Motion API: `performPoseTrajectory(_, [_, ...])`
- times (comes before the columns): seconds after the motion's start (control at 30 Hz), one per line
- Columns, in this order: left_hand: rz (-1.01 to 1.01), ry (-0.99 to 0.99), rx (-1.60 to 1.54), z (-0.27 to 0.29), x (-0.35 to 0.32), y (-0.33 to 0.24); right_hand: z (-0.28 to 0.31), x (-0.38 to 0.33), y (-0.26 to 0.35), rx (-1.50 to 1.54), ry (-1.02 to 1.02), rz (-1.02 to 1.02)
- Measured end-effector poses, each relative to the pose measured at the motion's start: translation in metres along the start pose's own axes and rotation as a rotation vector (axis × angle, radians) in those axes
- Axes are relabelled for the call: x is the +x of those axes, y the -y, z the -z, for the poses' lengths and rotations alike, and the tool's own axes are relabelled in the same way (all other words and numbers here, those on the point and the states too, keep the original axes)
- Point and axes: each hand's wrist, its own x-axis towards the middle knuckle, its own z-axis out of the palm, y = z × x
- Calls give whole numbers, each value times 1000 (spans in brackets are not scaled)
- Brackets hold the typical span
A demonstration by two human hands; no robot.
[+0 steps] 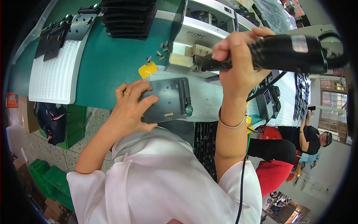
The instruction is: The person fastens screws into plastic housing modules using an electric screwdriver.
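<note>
A black power screwdriver (287,52) is being gripped in the right hand (238,59) while spread left-hand fingers (140,99) are pinning a dark plate (169,99), which could slide sideways under the bit's pressure.

Bright even light, sharp centre, fisheye-bent dark rim.

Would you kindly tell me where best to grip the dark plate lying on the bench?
Probably by its long bare left edge, coming from the left, as the left hand does: the dark plate lies flat, and its right end carries a raised fitting with a green knob.
</note>
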Motion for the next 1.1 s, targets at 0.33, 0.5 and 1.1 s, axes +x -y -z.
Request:
performPoseTrajectory(0.33, [-6, -11, 18, 3, 4, 3, 8, -1, -1, -66, 159, 62])
performPoseTrajectory(0.5, [-6, -39, 9, 2, 3, -2, 7, 5, -3, 45, 146, 15])
performPoseTrajectory(1.1, [-158, -267, -7, -39, 36, -35, 21, -66, 26, 104, -48, -129])
